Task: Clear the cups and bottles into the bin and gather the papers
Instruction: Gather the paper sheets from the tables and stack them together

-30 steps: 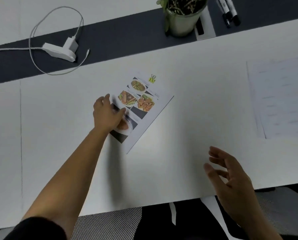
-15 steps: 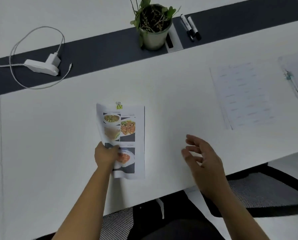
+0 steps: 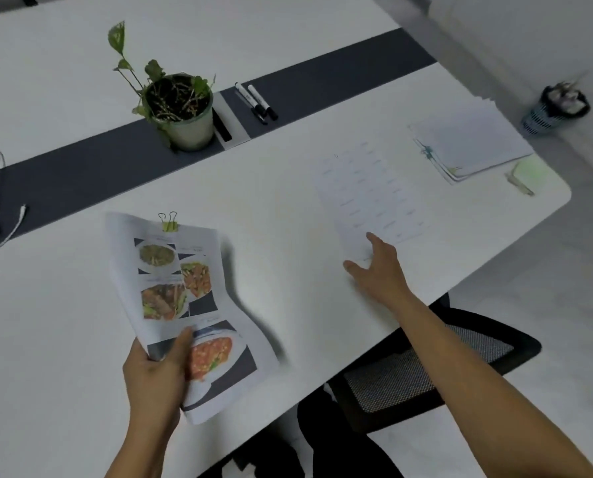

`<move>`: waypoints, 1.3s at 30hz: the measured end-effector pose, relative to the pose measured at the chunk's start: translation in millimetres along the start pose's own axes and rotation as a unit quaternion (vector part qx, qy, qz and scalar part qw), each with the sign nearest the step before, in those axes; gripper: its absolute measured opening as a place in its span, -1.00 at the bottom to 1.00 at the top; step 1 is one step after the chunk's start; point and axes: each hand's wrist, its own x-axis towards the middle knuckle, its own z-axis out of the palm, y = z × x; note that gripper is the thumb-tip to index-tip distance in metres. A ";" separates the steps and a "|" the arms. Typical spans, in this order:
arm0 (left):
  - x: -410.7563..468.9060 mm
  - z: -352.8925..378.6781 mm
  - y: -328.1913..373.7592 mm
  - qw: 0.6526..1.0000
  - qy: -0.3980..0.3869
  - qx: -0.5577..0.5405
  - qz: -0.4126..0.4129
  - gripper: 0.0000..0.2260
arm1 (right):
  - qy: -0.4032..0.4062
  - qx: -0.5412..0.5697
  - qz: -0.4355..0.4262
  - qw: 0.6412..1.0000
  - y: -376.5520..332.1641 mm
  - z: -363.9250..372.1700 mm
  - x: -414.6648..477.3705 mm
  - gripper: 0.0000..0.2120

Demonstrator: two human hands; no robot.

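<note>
The left hand pinches the clipped food-photo paper sheets while the right hand, fingers spread, touches the faintly printed white sheet further right.

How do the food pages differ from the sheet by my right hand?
The food pages show colour photos; the sheet only faint text. The food pages are held bent in the left hand; the sheet lies flat on the table. The food pages have a yellow clip; the sheet none. Both are white paper.
</note>
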 end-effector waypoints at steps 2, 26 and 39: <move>-6.2 12.8 9.6 1.000 0.016 0.002 0.024 -0.82 | 0.019 -0.046 0.045 0.998 13.3 -7.5 56.1 -0.09; -34.5 65.0 31.4 0.997 0.013 0.023 0.074 -0.75 | 0.028 0.226 0.098 0.969 62.9 21.9 66.5 -0.53; -111.7 -1.2 40.9 0.982 -0.106 -0.080 0.132 -0.78 | 0.230 0.444 0.030 0.866 56.3 -16.8 -234.6 -0.63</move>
